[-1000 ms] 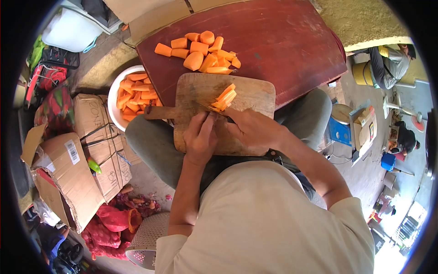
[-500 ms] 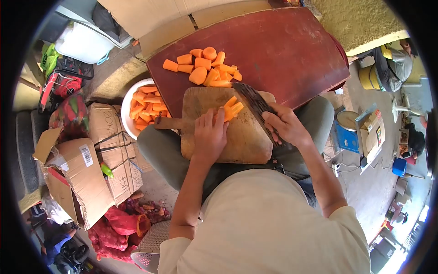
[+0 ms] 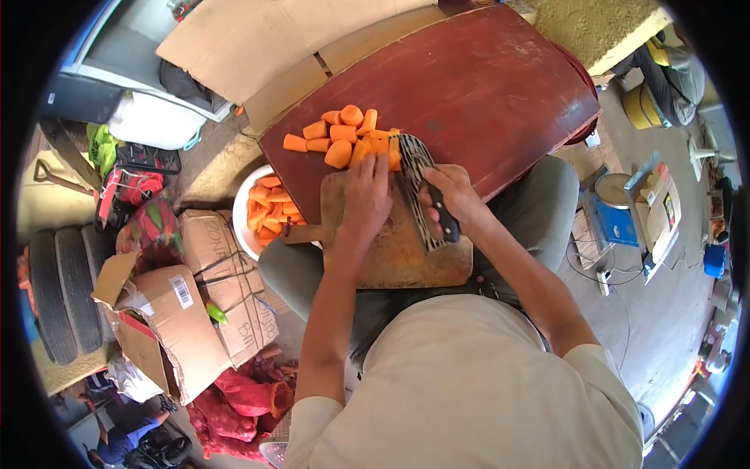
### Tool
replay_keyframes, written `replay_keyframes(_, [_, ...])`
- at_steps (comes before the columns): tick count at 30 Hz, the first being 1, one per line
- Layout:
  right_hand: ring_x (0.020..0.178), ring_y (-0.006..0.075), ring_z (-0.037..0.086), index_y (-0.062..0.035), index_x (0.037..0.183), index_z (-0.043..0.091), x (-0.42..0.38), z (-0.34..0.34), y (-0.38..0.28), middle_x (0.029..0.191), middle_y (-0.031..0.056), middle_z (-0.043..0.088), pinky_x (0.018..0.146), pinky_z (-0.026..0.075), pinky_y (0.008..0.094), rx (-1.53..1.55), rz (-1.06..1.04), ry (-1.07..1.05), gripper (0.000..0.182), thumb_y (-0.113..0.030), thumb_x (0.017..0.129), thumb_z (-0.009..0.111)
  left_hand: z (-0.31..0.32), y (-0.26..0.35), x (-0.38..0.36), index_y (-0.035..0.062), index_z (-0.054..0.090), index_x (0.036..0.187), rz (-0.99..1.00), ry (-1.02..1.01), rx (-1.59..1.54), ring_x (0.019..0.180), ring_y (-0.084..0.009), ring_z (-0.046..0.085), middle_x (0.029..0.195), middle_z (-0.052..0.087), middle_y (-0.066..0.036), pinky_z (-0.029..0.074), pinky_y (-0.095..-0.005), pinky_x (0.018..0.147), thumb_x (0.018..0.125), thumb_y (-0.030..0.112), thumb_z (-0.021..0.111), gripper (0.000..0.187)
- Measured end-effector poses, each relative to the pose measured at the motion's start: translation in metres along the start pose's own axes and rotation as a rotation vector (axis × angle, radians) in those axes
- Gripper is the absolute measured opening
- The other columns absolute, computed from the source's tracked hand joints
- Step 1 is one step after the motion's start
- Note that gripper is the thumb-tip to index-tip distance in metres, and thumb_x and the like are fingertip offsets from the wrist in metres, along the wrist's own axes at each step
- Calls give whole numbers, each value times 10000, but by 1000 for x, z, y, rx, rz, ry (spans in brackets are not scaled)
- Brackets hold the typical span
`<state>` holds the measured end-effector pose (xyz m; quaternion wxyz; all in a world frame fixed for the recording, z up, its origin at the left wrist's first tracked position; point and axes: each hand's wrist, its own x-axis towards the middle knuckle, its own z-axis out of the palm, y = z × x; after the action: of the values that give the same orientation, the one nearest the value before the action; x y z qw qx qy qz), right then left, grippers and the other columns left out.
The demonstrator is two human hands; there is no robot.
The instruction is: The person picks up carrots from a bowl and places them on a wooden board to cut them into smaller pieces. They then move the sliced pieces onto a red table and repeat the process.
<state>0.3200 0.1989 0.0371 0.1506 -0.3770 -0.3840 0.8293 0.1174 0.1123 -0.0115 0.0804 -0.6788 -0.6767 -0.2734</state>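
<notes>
My right hand (image 3: 456, 197) grips a knife (image 3: 419, 184) by its black handle; the wide blade has a black-and-white striped pattern. The blade's far end stands beside cut carrot pieces (image 3: 394, 153) at the far edge of the wooden cutting board (image 3: 414, 262). My left hand (image 3: 367, 199) reaches over the board with its fingers together, against these pieces; its fingertips are partly hidden among the carrots. A pile of peeled carrot chunks (image 3: 341, 133) lies just beyond on the dark red table (image 3: 469, 86). The board rests across my lap, its handle pointing left.
Left of the board stands a white bowl (image 3: 244, 205) of carrot sticks (image 3: 269, 207). Farther left are cardboard boxes (image 3: 183, 313), tyres (image 3: 66, 297) and red net sacks (image 3: 234, 406). A blue device (image 3: 617, 223) stands on the floor at right. Another person (image 3: 676, 86) sits at the upper right.
Both hands have moved away from me to the board's far edge. The cut carrot from the board is now at the pile. The knife has turned so its striped side shows.
</notes>
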Motion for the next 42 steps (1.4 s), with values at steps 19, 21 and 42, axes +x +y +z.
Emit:
replay_keyframes(19, [906,286,753,16,1487,602,-51,-13,-47,1148,190,746,846,604,408,-1040,-495,-188,512,-134,1010,713,-22,-79,8,67,660,1414,-470,-34,-146,1144,-385,669,1304,643,-183,526,-498,1000,943,184,814,509])
replay_keyframes(21, [993,318,761,17,1467,621,-56,-20,-29,1205,197,771,939,590,432,-1149,-690,-331,505,-155,1005,732,-23,-84,9,63,663,1432,-441,2,-191,1111,-381,699,1260,671,-174,572,-457,963,923,162,841,549])
replay_keyframes(42, [1039,372,738,64,1390,641,-53,19,-11,1099,271,747,924,572,439,-928,-383,-251,428,-187,1048,698,-57,51,-101,53,682,1371,-452,150,-237,1211,-412,595,1342,607,-222,481,-496,1073,953,35,782,431])
